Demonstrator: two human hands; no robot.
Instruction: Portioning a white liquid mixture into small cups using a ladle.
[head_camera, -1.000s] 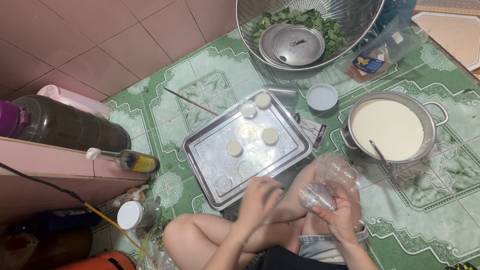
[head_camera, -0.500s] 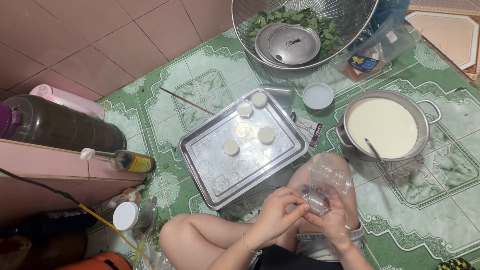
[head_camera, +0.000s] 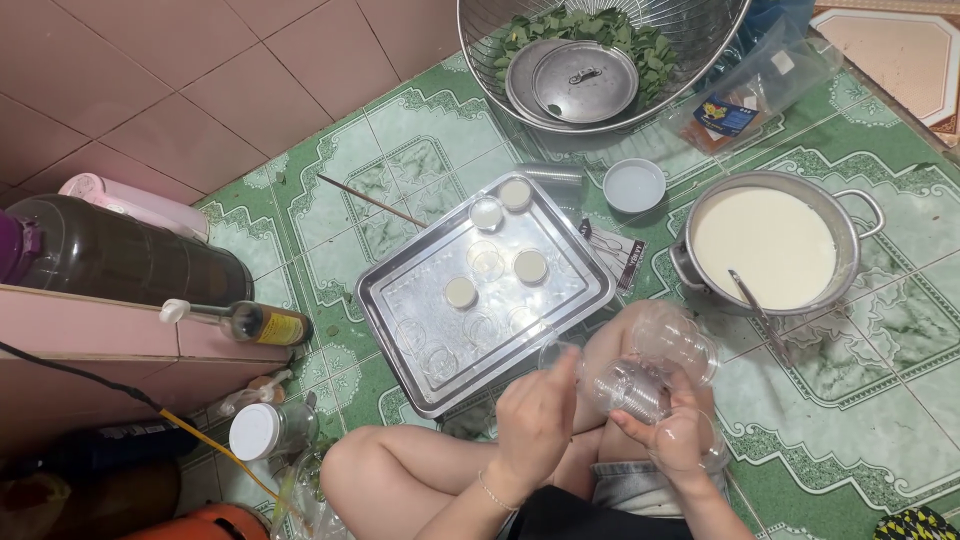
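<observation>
Fingers (head_camera: 560, 372) shut on clear cup (head_camera: 556, 355), L hand (head_camera: 535, 425).

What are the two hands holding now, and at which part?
Right hand grips a stack of clear plastic cups around its side. Left hand holds one clear cup near its rim.

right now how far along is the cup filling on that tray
Done: three small clear cups on the metal tray hold cream liquid, e.g. one filled cup. In hand: the left hand pulls one clear cup from the stack of clear cups held by the right hand. Left: several tray cups look empty, and the pot of cream liquid is nearly full.
</observation>
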